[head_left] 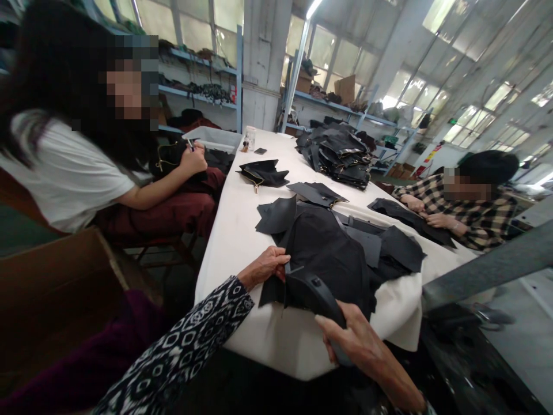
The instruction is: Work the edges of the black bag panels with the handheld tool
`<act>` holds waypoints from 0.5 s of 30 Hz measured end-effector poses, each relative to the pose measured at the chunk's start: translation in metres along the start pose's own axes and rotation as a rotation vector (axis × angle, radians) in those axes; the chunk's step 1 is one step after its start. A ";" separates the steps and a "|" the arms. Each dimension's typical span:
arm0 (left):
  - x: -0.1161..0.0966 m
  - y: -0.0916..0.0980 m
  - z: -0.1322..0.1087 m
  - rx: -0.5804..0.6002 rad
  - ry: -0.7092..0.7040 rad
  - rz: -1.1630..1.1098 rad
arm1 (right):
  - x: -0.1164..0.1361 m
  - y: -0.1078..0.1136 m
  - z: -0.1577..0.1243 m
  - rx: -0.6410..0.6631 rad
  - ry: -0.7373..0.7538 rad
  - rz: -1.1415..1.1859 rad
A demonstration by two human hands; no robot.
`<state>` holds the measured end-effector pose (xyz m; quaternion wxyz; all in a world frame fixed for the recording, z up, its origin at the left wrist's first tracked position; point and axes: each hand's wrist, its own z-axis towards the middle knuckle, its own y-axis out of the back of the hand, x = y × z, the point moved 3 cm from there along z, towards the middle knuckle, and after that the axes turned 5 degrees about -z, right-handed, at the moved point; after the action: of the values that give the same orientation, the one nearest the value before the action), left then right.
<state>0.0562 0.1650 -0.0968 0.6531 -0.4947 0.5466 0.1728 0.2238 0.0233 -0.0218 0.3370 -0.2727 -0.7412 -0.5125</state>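
On the near part of the white-covered table [233, 242] lies a black fabric piece [328, 242] with leather-like panels around it. My left hand [266, 266] is closed, pinching the left edge of that black piece between thumb and fingers. My right hand [352, 334] wraps round the grip of a black, curved hand-held tool [313, 291], whose exact kind I cannot make out. The wide head of the tool is over the near left edge of the piece, close to my left fingers; whether it touches is unclear.
A tall stack of black pieces [334, 153] stands at the back, with a smaller zippered piece [263, 174] nearer. One person [78, 167] sits at left, another [470, 207] at right, both handling black pieces. A cardboard box [56, 288] is at lower left; a metal bar [488, 271] crosses at right.
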 end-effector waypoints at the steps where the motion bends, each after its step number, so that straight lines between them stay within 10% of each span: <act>1: 0.000 -0.001 -0.001 -0.012 0.008 -0.008 | 0.000 0.004 0.004 -0.045 0.003 -0.002; 8: 0.002 -0.021 0.005 -0.215 0.027 -0.177 | -0.010 0.042 -0.036 -0.175 -0.023 -0.057; 15: -0.013 -0.075 0.015 -0.324 0.089 -0.303 | -0.033 0.031 -0.121 -0.320 -0.238 -0.151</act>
<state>0.1177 0.1482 -0.0524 0.5588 -0.6768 0.4594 0.1363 0.2944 -0.0829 0.0010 0.1603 -0.3250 -0.7034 -0.6115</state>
